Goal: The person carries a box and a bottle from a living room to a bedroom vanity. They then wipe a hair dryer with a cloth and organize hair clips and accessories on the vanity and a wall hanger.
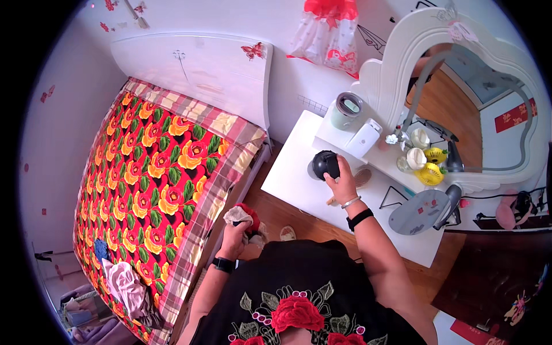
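My right hand (343, 183) is closed around a rounded black object (326, 164) at the left part of the white dressing table (286, 169). Its exact kind is unclear; it has a glossy dark top and a greyish edge on its left. Beside that hand lies a hairbrush (361, 176), partly covered by my fingers and wrist. My left hand (232, 240), low between the bed and the table, grips a bunched beige and red cloth (239, 215). Something small and dark shows at its fingers.
A green-grey lidded cup (344, 110) and a white box-like device (365, 138) stand on a raised shelf. Yellow baskets (429, 173), a large mirror (468, 109) and an oval mirror (421, 213) are to the right. The flowered bed (152, 167) fills the left, with clothes (125, 287) on it.
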Demonstrator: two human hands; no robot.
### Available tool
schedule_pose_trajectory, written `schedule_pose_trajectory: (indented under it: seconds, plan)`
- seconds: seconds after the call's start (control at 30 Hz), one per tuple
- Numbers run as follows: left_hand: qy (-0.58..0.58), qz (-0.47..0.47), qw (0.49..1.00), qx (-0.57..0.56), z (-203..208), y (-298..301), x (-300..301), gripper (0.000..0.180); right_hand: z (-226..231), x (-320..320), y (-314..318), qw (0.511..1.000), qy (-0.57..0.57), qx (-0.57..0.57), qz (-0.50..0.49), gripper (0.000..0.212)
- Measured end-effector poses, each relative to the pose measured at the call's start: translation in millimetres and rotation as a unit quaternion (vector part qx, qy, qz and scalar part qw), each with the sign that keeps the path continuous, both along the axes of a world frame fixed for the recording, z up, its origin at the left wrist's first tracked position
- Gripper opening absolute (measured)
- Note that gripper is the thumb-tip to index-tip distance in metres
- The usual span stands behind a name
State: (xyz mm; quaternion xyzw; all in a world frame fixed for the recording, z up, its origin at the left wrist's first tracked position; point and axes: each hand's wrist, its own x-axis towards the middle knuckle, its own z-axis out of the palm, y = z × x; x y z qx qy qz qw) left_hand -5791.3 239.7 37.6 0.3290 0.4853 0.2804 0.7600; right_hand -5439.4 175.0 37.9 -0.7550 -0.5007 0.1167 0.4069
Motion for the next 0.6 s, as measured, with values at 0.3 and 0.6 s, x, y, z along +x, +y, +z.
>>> schedule_pose_trajectory:
  seconds: [0.3,0.6]
  plan:
    - [-0.021,0.099,0.994,-0.044,-20,-1,-48,0.022,-9,10,34,0.999,0.016,-0.052,-0.003,0.074]
    - [-0.031,0.086,0.995,-0.044,-22,6,-53,0.023,-1,3,41,0.997,0.015,-0.066,-0.048,0.075]
